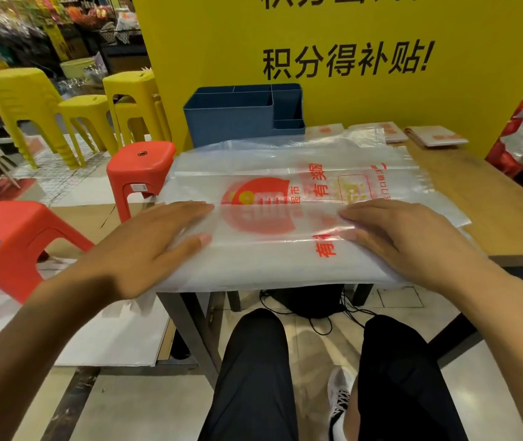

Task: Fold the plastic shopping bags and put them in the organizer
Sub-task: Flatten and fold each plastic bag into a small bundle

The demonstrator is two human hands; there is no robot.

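**Head view: two flat hands on a plastic bag at the table's near edge**

Head view looks down on a wooden table (489, 198) where a clear plastic bag (285, 173) with red print lies spread flat, reaching from the near edge back toward the organizer. Its near strip appears folded over, giving a doubled band along the front edge.

The left hand (145, 246) lies palm down on the left end of that band, fingers (190, 209) straight and close together, thumb stretched along the plastic. The right hand (413, 240) lies palm down on the right end, fingers straight and pointing toward the left hand. Neither hand curls round anything; both press the bag against the table. A stretch of the red round logo shows between them.

The blue organizer (231, 119), with several open compartments, stands at the far left of the table against a yellow sign (349, 36) with black characters. Just right of it, along the far edge, lie three small folded bags (435, 138) in a row.

Left of the table stand two red stools (141, 167) and, farther back, yellow stools (24, 90). Below the table edge the person's dark trousers (254, 377) and a white shoe (338, 405) show.
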